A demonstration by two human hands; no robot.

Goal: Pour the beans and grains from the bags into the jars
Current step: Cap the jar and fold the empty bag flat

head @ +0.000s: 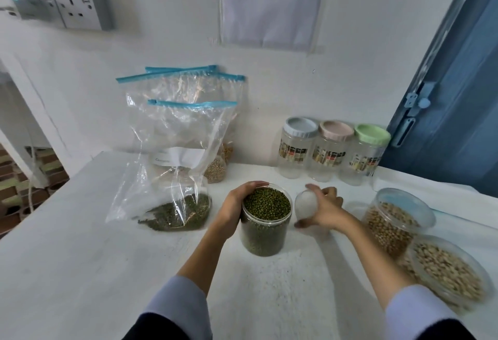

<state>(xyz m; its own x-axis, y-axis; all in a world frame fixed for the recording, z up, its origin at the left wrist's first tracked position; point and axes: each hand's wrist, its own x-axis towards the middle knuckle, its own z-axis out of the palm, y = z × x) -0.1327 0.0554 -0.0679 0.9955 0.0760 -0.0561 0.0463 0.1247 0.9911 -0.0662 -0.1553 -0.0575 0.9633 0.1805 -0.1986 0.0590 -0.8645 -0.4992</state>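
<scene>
White tabletop (113, 259) set against a white wall, with a socket plate (78, 5) at upper left and a blue door (458, 97) at right. At centre stood the open jar (265, 222), filled to near its rim with green beans; the left hand (237, 210) curled round its upper wall, evidently to steady it. The right hand (324, 210) held a round white lid (305, 205) just beside the jar's mouth, thumb and fingers pinching its edge, tilted and apart from the rim, so capping was judged the step in hand. To the left lay the labelled zip bag (172, 178), slumped with a remnant of green beans in its bottom, close to the steadying hand; further zip bags (186, 89) leaned on the wall behind it. Three lidded jars (332, 151), apparently empty, waited at the rear. Two jars of pale beans (420, 248), seemingly filled and lidded, stood at right, clear of the working area.
</scene>
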